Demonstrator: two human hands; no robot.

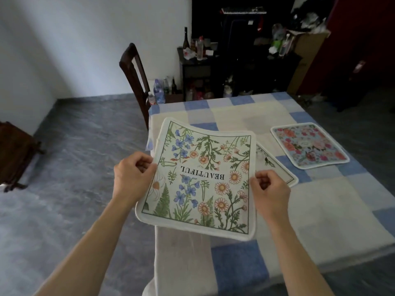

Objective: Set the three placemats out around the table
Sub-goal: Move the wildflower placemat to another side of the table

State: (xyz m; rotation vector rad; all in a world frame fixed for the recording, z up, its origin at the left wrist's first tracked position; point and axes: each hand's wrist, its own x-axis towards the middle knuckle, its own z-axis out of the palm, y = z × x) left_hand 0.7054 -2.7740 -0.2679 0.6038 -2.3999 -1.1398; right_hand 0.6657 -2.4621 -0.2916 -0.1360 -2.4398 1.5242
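On the head camera I see the left hand (133, 174) pinching the left edge of the wildflower placemat (201, 180) and the right hand (270, 189) pinching its right edge, fingers curled on both. The mat hangs slightly bowed over the near left corner of the table (320, 199), its word BEAUTIFUL upside down to me. A second placemat (275, 167) lies partly hidden behind it. The rose placemat (310, 145) lies flat toward the right edge. A dark chair (134, 75) stands at the far left corner.
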